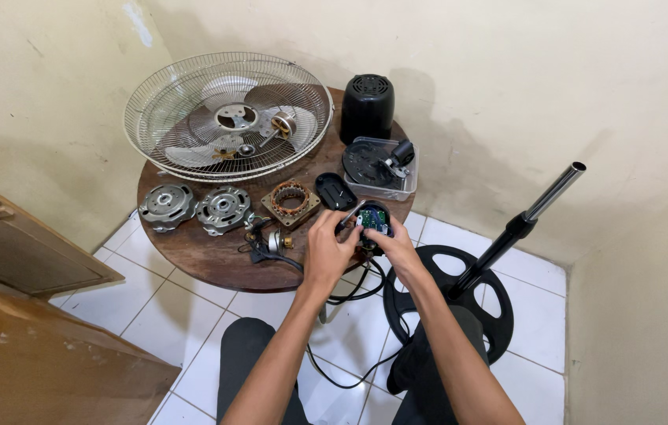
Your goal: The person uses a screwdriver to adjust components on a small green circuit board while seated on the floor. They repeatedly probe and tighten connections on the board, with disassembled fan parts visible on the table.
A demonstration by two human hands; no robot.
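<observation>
Hands (361, 244) hold black switch box (373, 219).

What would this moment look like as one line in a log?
left hand: holds screwdriver | right hand: holds open switch housing, green circuit board showing | place: round wooden table | nearby: fan guard, stator

The table (192, 260) was dark brown wood with a worn, mottled grain. The fan grille (227, 116) was pale silver wire in a radial pattern. Two motor housings (196, 208) were dull grey metal. The stator (291, 200) showed copper-coloured windings in a brown frame. The motor cover (367, 106) was black, slotted on top. The circuit board (373, 220) was green inside a black casing. The floor (538, 315) was white tile with grey joints.
</observation>
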